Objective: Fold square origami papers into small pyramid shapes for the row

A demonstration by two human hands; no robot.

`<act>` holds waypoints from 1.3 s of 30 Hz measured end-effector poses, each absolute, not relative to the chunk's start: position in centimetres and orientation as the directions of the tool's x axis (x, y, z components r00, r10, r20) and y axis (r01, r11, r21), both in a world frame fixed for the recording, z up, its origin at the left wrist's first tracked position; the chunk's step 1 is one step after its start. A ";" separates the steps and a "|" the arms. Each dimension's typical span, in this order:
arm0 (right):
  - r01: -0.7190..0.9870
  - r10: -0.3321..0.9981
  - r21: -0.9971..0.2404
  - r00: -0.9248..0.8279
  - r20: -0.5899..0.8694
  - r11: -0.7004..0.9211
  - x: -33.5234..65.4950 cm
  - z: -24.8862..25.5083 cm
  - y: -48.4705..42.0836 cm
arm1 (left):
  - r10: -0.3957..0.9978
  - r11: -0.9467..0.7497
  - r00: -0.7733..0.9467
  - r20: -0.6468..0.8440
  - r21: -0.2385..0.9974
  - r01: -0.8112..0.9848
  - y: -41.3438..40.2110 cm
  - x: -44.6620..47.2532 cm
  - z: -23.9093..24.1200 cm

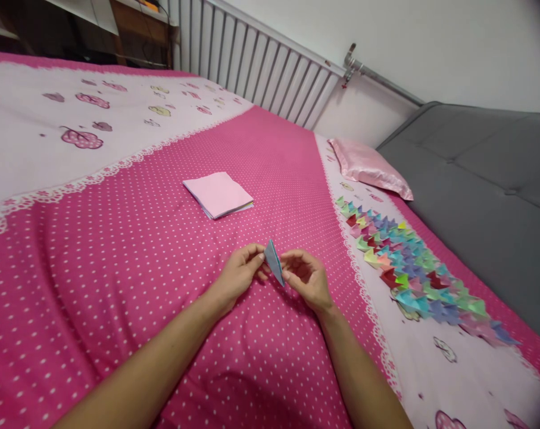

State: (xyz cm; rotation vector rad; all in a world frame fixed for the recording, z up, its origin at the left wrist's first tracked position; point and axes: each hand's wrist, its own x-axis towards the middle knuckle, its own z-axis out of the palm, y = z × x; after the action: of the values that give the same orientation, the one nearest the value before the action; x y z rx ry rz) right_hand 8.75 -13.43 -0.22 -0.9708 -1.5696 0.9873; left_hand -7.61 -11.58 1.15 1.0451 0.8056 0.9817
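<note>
Blue-grey paper: holding one small folded piece (274,263) between the left hand (243,269) and the right hand (309,281), above a pink bed cover (140,262) patterned with white dots. Showing that piece as a narrow triangle with layered edges, tilting from an upper point near the left thumb to a lower point by the right thumb. Pinching the paper's left side between thumb and fingers of the left hand. Curving the right hand about the opposite side — placing the thumb tip at or very near the lower point, bending the other fingers inward above it, and leaving any firm grip by this hand impossible to tell. Reaching in with both bare forearms (153,351) from the lower edge of the view.

Displaying, beyond the hands and slightly to the left, a square stack (219,193) of paper sheets lying flat on the cover, well apart from the folded piece. Presenting pale pink on top, with other colours peeping out along the near edges. Arraying to the right, on a white printed band (475,363) with a lace-patterned border (363,291), many small pointed paper shapes (412,273) in close rows — including turquoise, green, yellow, dark red, violet and pink. Featuring a shiny pink pillow (370,167) just beyond those rows, near a grey padded headboard (484,158). Completing the background with a white ribbed radiator (261,62), a metal pipe (388,81) along a pale wall (430,47), and, at upper left, part of a piece of wooden furniture (138,28).
</note>
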 end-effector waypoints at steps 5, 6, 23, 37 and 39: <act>0.150 0.912 -0.902 -0.143 0.386 0.405 8.7 -0.4 -13.4 | 0.929 0.185 0.358 -0.089 0.952 -0.243 -11.5 -7.5 0.9; 0.177 0.905 -0.889 -0.126 0.406 0.423 8.7 -0.4 -13.3 | 0.930 0.182 0.358 -0.089 0.955 -0.236 -11.5 -7.5 0.9; 0.461 0.855 -0.751 -0.033 0.517 0.472 7.9 0.5 -13.4 | 0.882 0.218 0.467 -0.066 0.935 -0.279 -12.5 -7.1 0.7; 0.620 0.795 -0.533 -0.272 0.543 0.576 7.7 1.1 -14.1 | 0.863 0.428 0.469 -0.185 0.762 -0.486 -13.0 -6.1 0.5; 0.597 0.793 -0.536 -0.334 0.510 0.597 7.7 1.4 -14.2 | 0.864 0.456 0.462 -0.202 0.702 -0.547 -12.9 -6.3 0.8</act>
State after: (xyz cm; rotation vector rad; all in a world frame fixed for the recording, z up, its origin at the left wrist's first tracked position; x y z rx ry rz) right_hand 7.72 -14.22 1.39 -1.0978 -2.0560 0.3240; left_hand -6.34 -12.92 0.76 0.6080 0.5974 0.9359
